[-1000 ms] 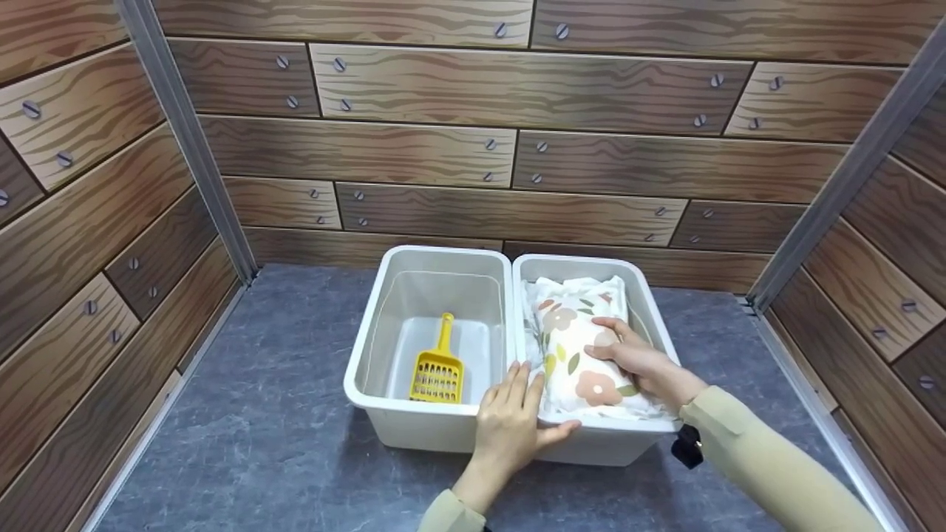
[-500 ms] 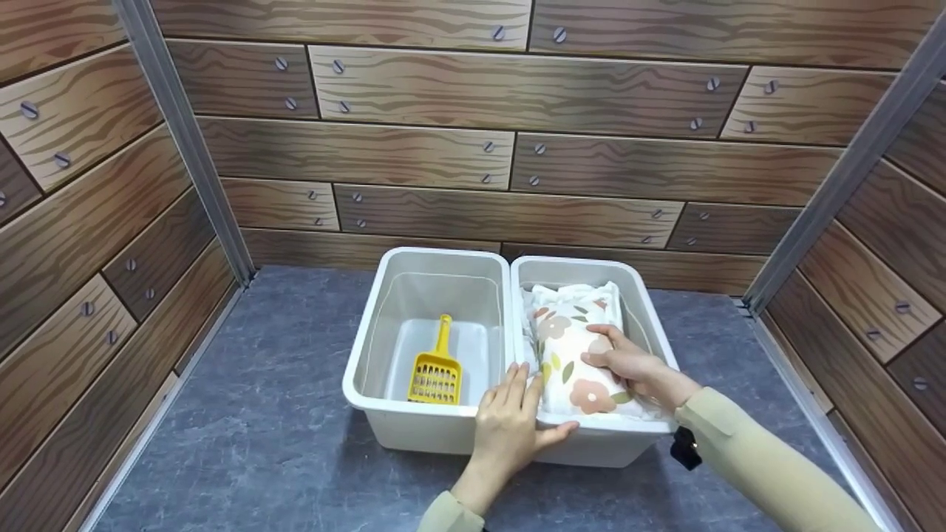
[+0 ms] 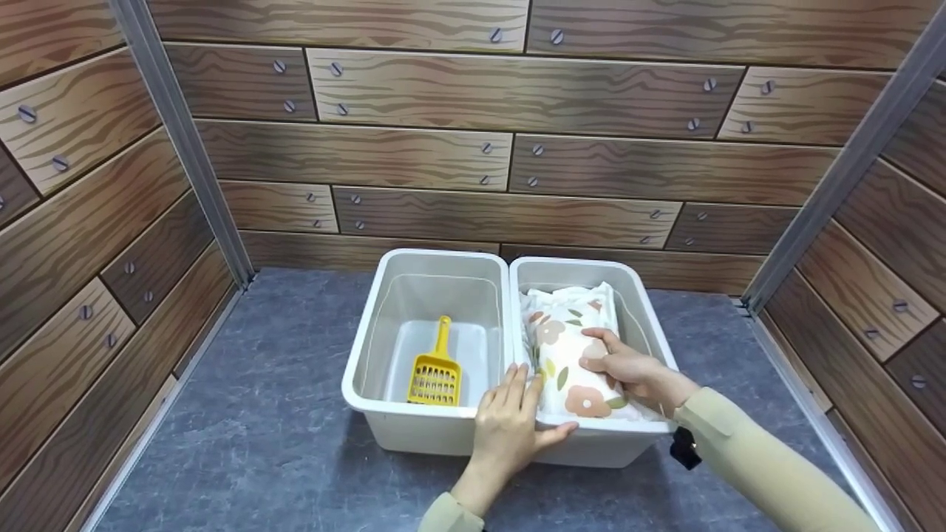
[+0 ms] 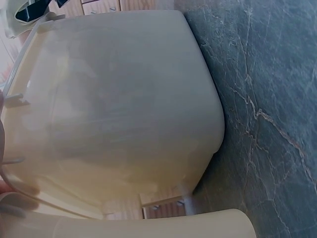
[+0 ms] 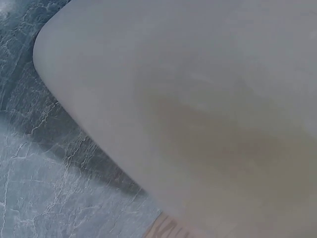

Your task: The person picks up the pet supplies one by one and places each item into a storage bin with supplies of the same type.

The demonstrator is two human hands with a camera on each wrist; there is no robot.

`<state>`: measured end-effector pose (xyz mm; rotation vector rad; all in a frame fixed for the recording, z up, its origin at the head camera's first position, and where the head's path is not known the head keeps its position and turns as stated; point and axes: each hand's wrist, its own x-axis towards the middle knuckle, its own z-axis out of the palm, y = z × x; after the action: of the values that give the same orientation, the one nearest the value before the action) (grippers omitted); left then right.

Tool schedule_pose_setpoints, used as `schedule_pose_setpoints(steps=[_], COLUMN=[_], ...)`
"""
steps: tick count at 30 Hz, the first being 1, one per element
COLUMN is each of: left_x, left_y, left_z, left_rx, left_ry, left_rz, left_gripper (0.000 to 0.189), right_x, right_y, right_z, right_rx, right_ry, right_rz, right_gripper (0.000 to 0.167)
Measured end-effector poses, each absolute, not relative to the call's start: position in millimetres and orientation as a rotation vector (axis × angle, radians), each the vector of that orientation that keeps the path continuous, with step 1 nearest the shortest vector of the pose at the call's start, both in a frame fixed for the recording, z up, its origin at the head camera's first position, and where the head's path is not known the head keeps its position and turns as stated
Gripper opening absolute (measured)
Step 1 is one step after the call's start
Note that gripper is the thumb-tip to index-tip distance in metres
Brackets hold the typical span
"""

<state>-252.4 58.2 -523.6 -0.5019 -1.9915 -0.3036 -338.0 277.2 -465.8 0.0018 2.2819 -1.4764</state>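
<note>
Two pale grey plastic bins stand side by side. In the head view, a plump white bundle with a floral print fills most of the right bin, beside some other white material at its left. My right hand grips the bundle's right side, with thumb and forefinger on top and the other fingers largely hidden. My left hand rests with extended fingers over the front rims where the bins meet, its thumb along the right bin's rim. The left wrist view shows a bin's outer wall; another pale bin wall fills the right wrist view.
A yellow slotted litter scoop lies in the left bin. Grey marbled floor surrounds both bins. Wood-print walls with metal corner posts rise behind and at both sides.
The floral bundle has shifted left within the right bin, and my right hand has moved slightly left with it. My left hand stays on the rims.
</note>
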Motion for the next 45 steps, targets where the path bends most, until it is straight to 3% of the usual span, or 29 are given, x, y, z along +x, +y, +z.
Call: schedule_pose_setpoints(steps=[18,45], left_x=[-251.4,-254.7], left_y=[58.0,58.9], left_z=[-525.2,-525.6], left_rx=[-0.497,-0.5], left_ry=[-2.0,-1.962], left_rz=[-0.277,-0.279], left_gripper=[0.079,0.077], right_x=[-336.4,-332.5], right_y=[274.9,277.1], right_z=[-465.8,-460.0], right_rx=[-0.057,0.066], right_ry=[2.275,2.41], right_rz=[-1.362,-1.043], right_gripper=[0.065,0.067])
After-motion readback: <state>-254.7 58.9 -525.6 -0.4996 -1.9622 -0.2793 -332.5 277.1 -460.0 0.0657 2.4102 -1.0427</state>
